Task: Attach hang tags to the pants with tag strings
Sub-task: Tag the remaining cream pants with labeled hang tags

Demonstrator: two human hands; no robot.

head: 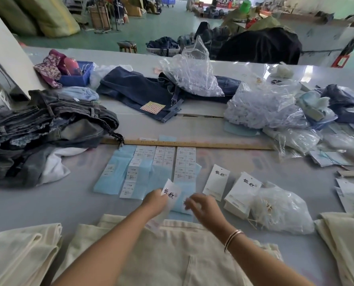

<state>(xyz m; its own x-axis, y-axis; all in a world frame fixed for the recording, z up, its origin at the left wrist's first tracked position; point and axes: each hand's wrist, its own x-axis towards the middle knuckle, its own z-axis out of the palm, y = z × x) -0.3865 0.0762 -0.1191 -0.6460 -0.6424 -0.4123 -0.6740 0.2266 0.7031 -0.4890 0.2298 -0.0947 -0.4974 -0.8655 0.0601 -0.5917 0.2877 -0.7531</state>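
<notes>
Cream pants lie flat in front of me at the table's near edge. My left hand holds a white hang tag with black characters, lifted above the pants' waistband. My right hand hovers just right of the tag with fingers curled; whether it pinches a tag string I cannot tell. Further white hang tags and a stack of them lie to the right. Sticker sheets on blue backing lie beyond my hands.
A clear bag of tag strings sits at the right. Folded cream pants lie at the left and right. A wooden ruler, a pile of jeans, dark denim and plastic bags fill the table.
</notes>
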